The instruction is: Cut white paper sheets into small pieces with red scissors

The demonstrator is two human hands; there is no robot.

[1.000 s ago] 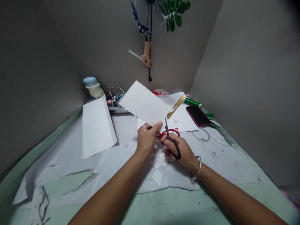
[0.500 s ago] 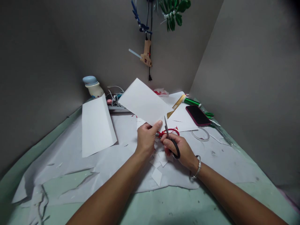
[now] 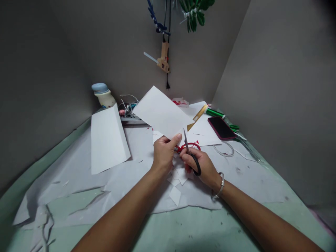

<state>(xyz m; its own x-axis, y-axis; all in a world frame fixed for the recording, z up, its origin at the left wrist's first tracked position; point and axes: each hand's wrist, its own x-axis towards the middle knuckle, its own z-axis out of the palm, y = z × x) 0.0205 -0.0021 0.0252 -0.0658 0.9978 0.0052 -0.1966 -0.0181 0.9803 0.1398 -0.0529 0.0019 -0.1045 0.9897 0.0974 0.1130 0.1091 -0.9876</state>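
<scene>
At the near corner of a blank, white, rectangular paper sheet [image 3: 160,112], pinching firmly with the left hand [image 3: 164,154], with thumb on top and fingers curled beneath, partly hidden. Held raised and slanting above a pale, creased paper table covering [image 3: 236,189], probably to keep the right-hand edge reachable from both faces.

Just right of the sheet's near corner, gripping black-handled metal scissors [image 3: 187,145] in the right hand [image 3: 201,162], with fingers closed round the handles. Pointed up and away, seemingly to run alongside the paper edge without crowding the left thumb. Impossible to tell real contact with the sheet from mere overlap.

Below the sheet, close to both hands, small, white, angular paper scraps [image 3: 175,196], perhaps kept together by lying so near. Also below it, partly hidden between the hands, a glossy red looped handle [image 3: 179,149], of what tool hard to tell.

Left of the sheet, a bent white paper piece [image 3: 107,140], apparently resting out of the way. Right of it, a dark-screened phone in a reddish case [image 3: 222,128] and a shiny green roll [image 3: 214,112], likely placed aside for elbow room. Beyond and above it, a tan glue gun [image 3: 164,61], presumably hung to save table space
</scene>
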